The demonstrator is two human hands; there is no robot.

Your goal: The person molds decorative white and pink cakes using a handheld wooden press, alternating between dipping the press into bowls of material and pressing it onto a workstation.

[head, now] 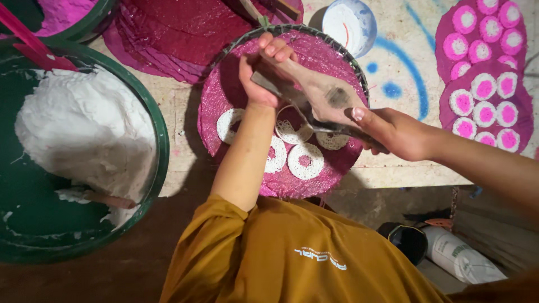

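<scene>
While white rings (305, 161) dot the pink mat (331, 168), both hands (259, 70) (393, 132) grip a piping cone (314, 92).

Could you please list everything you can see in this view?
basin: one, green, left
dough: one heap, white, in the basin
round mat: one, pink, centre, under the hands
dough rings: about five, white, on the round mat
filled mats: two, pink with pink-centred white rings, right
small bowl: one, white, top
sack: one, white, bottom right
press tool: one, dusty grey, over the round mat
left hand: fingers closed on the press tool
right hand: grips its handle
</scene>
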